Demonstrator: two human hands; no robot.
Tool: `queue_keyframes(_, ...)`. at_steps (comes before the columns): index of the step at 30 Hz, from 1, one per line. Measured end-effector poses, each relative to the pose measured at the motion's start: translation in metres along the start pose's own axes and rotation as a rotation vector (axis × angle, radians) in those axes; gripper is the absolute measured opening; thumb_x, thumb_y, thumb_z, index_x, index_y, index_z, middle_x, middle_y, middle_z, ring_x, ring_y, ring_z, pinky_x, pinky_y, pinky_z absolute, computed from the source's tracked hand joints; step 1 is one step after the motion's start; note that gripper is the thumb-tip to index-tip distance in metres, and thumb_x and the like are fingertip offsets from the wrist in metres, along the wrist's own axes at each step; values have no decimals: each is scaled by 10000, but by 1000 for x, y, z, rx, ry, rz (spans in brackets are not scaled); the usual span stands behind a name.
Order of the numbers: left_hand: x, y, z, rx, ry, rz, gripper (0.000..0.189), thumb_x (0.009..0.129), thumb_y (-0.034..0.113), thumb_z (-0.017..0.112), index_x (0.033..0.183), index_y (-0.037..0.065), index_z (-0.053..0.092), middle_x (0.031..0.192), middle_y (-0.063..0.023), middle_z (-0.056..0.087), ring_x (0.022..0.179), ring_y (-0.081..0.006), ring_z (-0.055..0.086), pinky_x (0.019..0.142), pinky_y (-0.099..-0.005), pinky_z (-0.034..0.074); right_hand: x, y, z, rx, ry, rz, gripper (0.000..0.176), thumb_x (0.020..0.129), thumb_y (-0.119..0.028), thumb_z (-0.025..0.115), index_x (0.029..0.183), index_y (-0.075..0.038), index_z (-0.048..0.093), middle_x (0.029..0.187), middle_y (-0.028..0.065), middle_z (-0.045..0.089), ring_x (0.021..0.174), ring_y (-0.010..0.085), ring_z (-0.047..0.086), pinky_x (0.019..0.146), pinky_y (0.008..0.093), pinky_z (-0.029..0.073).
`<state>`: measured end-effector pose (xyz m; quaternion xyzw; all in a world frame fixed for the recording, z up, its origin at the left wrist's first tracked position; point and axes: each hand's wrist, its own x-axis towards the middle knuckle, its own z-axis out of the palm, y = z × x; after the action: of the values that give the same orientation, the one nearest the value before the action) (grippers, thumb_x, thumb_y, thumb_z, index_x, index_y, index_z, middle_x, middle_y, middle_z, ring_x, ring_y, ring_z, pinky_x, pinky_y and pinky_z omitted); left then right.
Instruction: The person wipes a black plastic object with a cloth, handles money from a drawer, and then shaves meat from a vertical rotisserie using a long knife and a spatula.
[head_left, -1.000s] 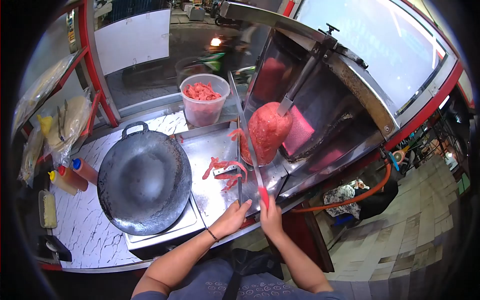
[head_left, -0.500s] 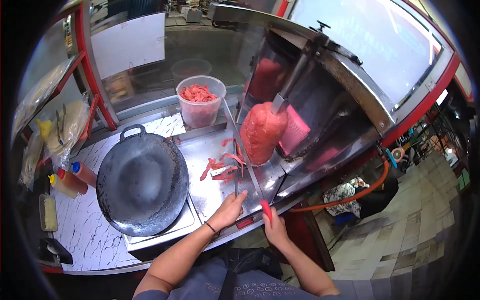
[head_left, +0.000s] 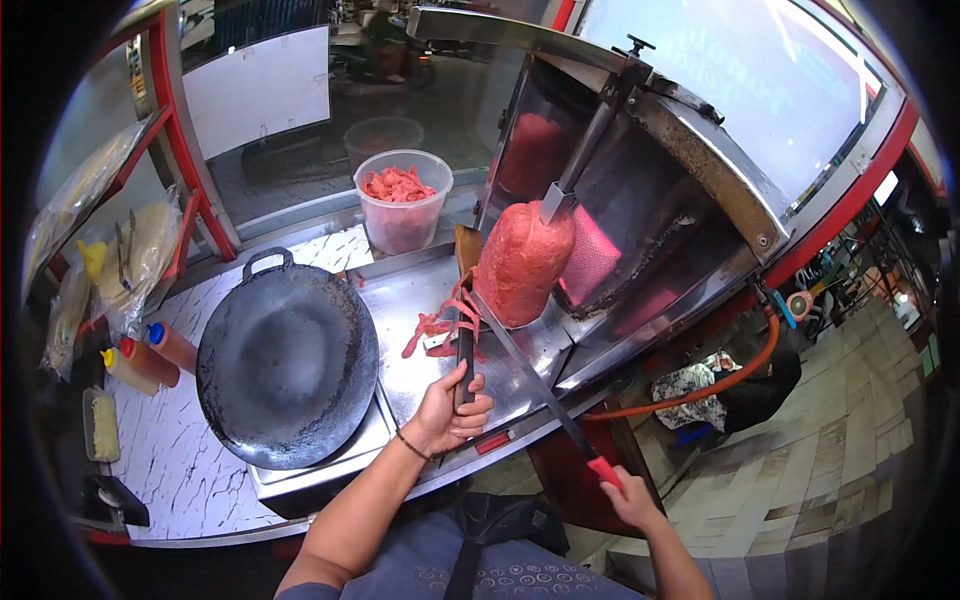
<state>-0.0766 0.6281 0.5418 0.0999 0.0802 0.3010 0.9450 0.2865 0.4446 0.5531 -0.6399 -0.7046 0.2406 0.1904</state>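
A thick mass of pink-red meat (head_left: pixel 526 265) stands on the vertical spit (head_left: pixel 588 150). In my right hand (head_left: pixel 633 500) is a long knife (head_left: pixel 535 383) by its red handle. Its blade slants up and left, the tip close to the meat's lower left side. My left hand (head_left: pixel 450 412) grips the black handle of a spatula (head_left: pixel 466 340), held upright. The spatula's flat brownish end (head_left: pixel 467 248) is left of the meat. Thin meat strips (head_left: pixel 432 328) lie on the metal tray (head_left: pixel 395 290), and some hang over the spatula beside the knife tip.
A dark wok (head_left: pixel 288 365) covers the left of the counter. Behind the tray stands a clear tub (head_left: pixel 402 215) holding meat strips. Sauce bottles (head_left: pixel 150 362) and a small container (head_left: pixel 100 425) sit at the far left. An orange hose (head_left: pixel 725 385) curves below the grill at right.
My right hand has drawn the knife down and right, away from the tub. The spatula has turned, showing its flat end, and meat strips now hang over it.
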Motion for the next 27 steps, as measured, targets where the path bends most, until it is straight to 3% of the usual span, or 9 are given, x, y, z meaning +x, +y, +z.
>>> queue_keyframes(3, -6, -4, 2, 63, 28, -4, 433, 1026, 548, 321, 840, 168, 415, 576, 42, 309, 417, -59, 208, 364, -221, 153, 9, -22, -15, -43, 37, -15, 196, 940, -210, 611, 1022, -39, 564, 682, 216, 580, 655, 415, 624, 540, 445, 440)
queue_keyframes(5, -8, -14, 7, 397, 335, 16, 435, 1029, 558, 303, 852, 169, 384, 571, 36, 313, 415, -63, 191, 371, -233, 143, 28, -49, -10, 16, 99, -1, 185, 944, -190, 600, 1046, -39, 569, 685, 219, 584, 667, 417, 632, 543, 438, 447)
queue_keyframes(7, -6, -25, 2, 644, 416, 64, 438, 1038, 532, 309, 829, 151, 354, 531, 14, 346, 390, -80, 218, 374, -270, 165, 61, -84, 17, 107, 206, -43, 173, 953, -174, 578, 1052, -33, 562, 691, 229, 587, 691, 432, 640, 550, 428, 456)
queue_keyframes(12, 7, -43, -7, 1000, 492, 288, 445, 1047, 487, 327, 781, 131, 358, 500, -12, 405, 372, -115, 308, 367, -303, 215, 170, -126, 70, 83, 411, -164, 184, 969, -176, 550, 959, -5, 486, 693, 272, 579, 712, 488, 594, 571, 519, 429)
queue_keyframes(15, 9, -39, -1, 979, 486, 297, 442, 1047, 481, 333, 782, 129, 358, 505, -13, 407, 373, -120, 316, 370, -306, 228, 173, -119, 77, 116, 367, -143, 177, 970, -174, 549, 966, -7, 488, 702, 274, 586, 721, 483, 602, 580, 524, 433)
queue_keyframes(19, 17, -30, -11, 1005, 480, 286, 449, 1046, 481, 332, 771, 128, 352, 510, -15, 408, 376, -119, 310, 374, -307, 223, 114, -69, 88, 115, 315, -116, 199, 969, -208, 548, 1080, -43, 540, 755, 237, 605, 764, 457, 632, 612, 509, 451)
queue_keyframes(21, 18, -33, -11, 1006, 481, 293, 461, 1043, 498, 320, 765, 133, 347, 511, -4, 380, 385, -110, 282, 376, -301, 202, 106, -62, 84, 117, 241, -74, 219, 969, -213, 539, 1093, -34, 521, 743, 276, 599, 777, 500, 604, 628, 541, 451)
queue_keyframes(25, 15, -28, 12, 716, 467, 173, 466, 1036, 538, 289, 771, 158, 339, 530, 26, 303, 408, -78, 198, 381, -277, 147, 144, -91, 60, 63, 177, -80, 252, 973, -256, 542, 1069, -24, 519, 754, 285, 606, 780, 498, 602, 631, 552, 446)
queue_keyframes(27, 14, -22, 17, 447, 412, 101, 461, 1027, 570, 294, 798, 173, 349, 558, 32, 300, 410, -69, 179, 374, -256, 140, 116, -81, 52, 59, 180, -74, 256, 970, -259, 550, 1069, -26, 519, 753, 283, 607, 778, 495, 604, 626, 548, 447)
